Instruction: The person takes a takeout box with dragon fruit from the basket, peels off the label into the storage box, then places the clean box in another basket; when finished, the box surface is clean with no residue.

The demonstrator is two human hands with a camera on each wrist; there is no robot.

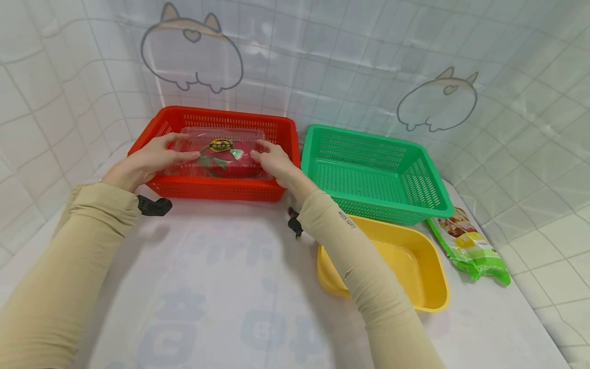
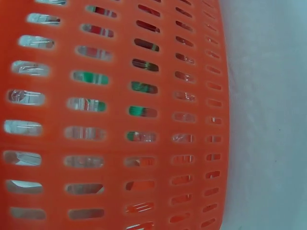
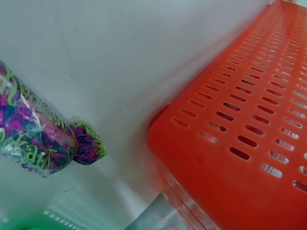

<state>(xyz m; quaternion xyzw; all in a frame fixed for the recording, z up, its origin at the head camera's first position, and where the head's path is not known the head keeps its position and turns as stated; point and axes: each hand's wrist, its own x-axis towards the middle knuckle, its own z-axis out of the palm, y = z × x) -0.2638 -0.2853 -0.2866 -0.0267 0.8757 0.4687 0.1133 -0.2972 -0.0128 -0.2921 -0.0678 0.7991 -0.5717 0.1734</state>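
A clear plastic box (image 1: 198, 134) with pinkish-red dragon fruit (image 1: 230, 159) inside and a black-and-yellow label on its lid sits in the red basket (image 1: 216, 189). My left hand (image 1: 154, 156) holds the box's left end, thumb over the lid. At the opposite end my right hand (image 1: 276, 161) grips it, thumb and fingers around the right edge. Both wrist views show neither hand. The left one looks onto the slotted wall of the red basket (image 2: 115, 148), with clear plastic behind the slots. The basket's corner (image 3: 201, 158) fills the right side of the right wrist view.
A green basket (image 1: 382, 209) stands right of the red one. In front of it is a yellow basin (image 1: 415, 256), partly behind my right sleeve. A green-edged food bag (image 1: 470, 246) lies at the far right. The right wrist view shows a purple-and-green wrapped packet (image 3: 43, 129) on the table.
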